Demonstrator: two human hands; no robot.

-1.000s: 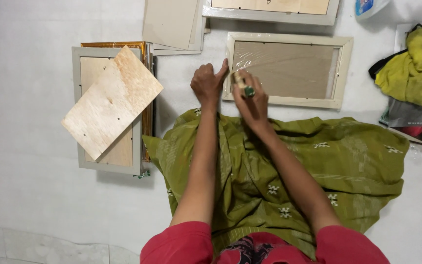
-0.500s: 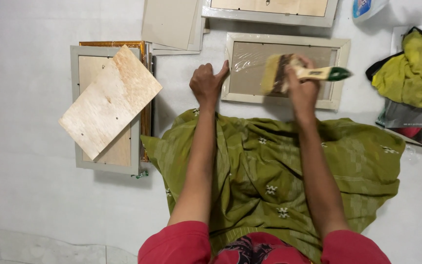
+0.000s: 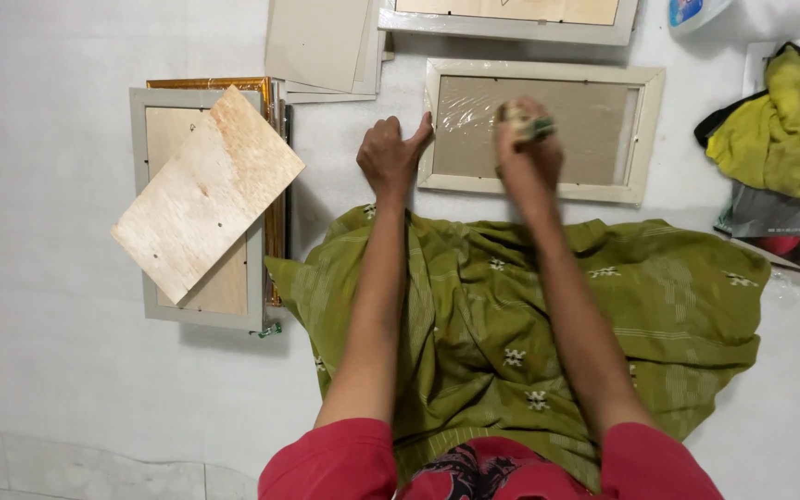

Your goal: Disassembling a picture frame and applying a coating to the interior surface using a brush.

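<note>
Brush (image 3: 522, 120) in right hand's (image 3: 528, 157) grip (over frame (image 3: 645, 130))

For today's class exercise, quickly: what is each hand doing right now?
Left hand: open, nothing in its grip, thumb against the frame edge.
Right hand: closed on a brush over the frame.

Both bare forearms stretch forward, side by side and slightly apart, out of red sleeves. The left hand (image 3: 389, 153) lies knuckles up, fingers loosely curled, the thumb stuck out to the right. The right hand (image 3: 528, 150) sits a little farther forward, closed into a fist with its back toward the camera. Its outline is blurred, so the separate fingers cannot be told apart.
</note>
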